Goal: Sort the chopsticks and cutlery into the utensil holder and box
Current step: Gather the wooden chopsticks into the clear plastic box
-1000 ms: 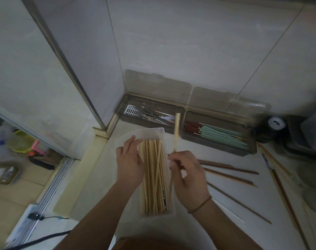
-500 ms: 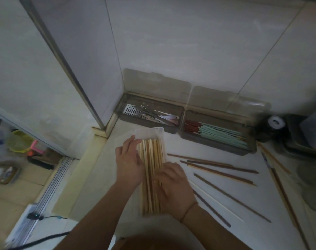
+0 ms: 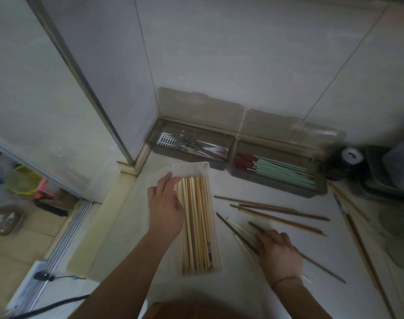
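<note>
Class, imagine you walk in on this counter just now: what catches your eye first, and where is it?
A clear box packed with pale wooden chopsticks sits mid-counter, the left hand resting at its left edge. To its right, dark chopsticks lie scattered, the right hand on some of them.

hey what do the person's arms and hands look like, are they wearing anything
Both forearms are bare, with no sleeves in view. The left hand wears no glove, ring or band that shows. The right hand is also ungloved; a thin dark cord bracelet circles its wrist. No watch is visible on either arm.
</note>
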A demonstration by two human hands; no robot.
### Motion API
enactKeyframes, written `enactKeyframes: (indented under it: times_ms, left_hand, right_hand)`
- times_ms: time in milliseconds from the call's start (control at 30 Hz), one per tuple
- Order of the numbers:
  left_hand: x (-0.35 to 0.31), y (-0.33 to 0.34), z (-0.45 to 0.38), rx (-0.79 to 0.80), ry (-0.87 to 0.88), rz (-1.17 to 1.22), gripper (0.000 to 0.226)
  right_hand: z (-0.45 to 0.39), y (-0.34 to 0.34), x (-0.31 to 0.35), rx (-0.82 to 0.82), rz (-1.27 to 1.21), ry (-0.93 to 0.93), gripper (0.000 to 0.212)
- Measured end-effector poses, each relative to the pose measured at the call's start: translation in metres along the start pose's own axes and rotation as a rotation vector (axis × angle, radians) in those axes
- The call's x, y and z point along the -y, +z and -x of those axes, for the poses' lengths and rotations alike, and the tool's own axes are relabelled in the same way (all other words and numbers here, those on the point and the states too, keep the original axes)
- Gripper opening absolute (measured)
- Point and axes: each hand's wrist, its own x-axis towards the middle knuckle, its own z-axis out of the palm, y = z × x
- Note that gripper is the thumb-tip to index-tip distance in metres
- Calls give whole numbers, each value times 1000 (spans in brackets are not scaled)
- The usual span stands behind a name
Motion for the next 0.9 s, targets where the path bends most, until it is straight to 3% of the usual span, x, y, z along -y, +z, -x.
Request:
enactKeyframes:
  times_ms: [100, 200, 267, 333, 433, 567, 900]
  left_hand:
    - [0, 0, 0, -4, -4, 7, 48]
    - [0, 0, 0, -4, 2, 1, 50]
    - [-1, 0, 1, -4, 2, 0, 52]
    - [-1, -1, 0, -5, -3, 0, 52]
    - [-2, -2, 0, -6, -1, -23, 51]
    - [-5, -4, -2, -12, 29, -49, 47]
    - [0, 0, -4, -7, 42, -75, 49]
  right_hand:
    - [-3, -3, 4, 29, 26, 18, 30]
    - [-20, -26, 15, -143, -130, 88, 24]
    - [-36, -50, 31, -321, -426, 111, 7]
    - [-51, -76, 55, -458, -809, 25, 14]
    - [-67, -95, 93, -436, -1111, -72, 17]
    - [-72, -88, 132, -264, -1001, -141, 18]
    - [-69, -96, 135, -435, -1034, -182, 15]
